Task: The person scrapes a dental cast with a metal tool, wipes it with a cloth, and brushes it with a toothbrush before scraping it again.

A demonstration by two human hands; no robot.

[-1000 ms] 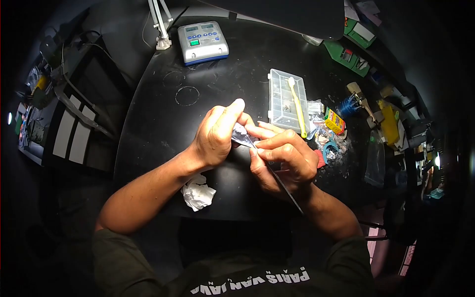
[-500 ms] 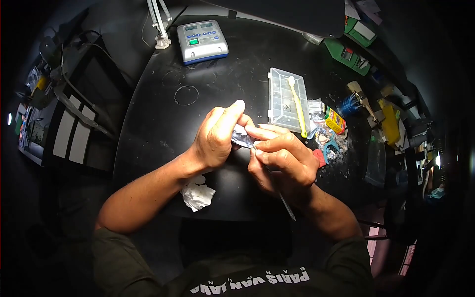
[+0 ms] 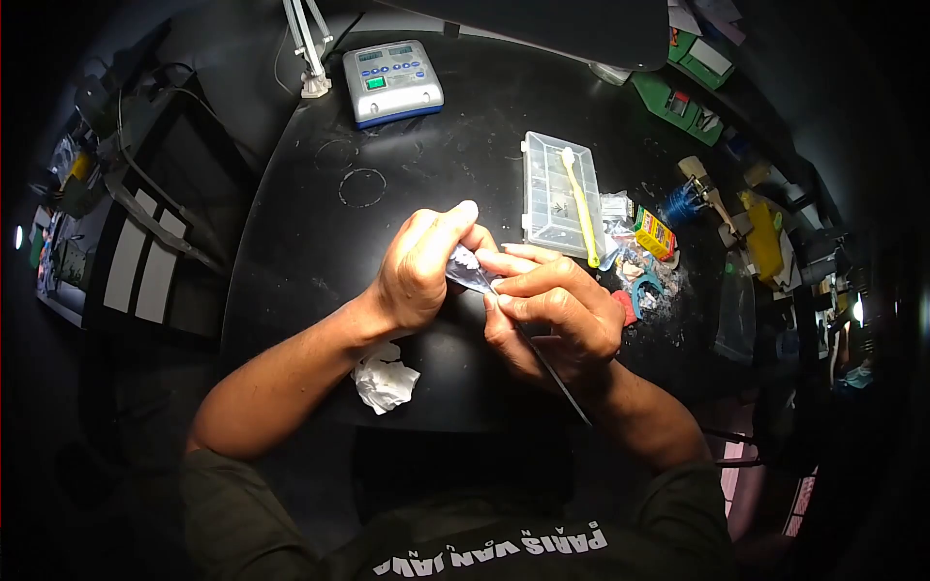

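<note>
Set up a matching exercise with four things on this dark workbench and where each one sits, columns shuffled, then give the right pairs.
Things:
1. grey control box with a green display
2. crumpled white tissue
3. yellow long-handled brush
4. thin metal tool

Places:
A. lying on the clear plastic compartment box
B. in the grip of the right hand
C. at the far edge of the black table, beside the lamp foot
D. near the left forearm

Pairs: 1-C, 2-D, 3-A, 4-B

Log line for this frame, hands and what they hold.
left hand: pinches small clear piece | right hand: holds thin tool, tip at piece | above black table
</note>
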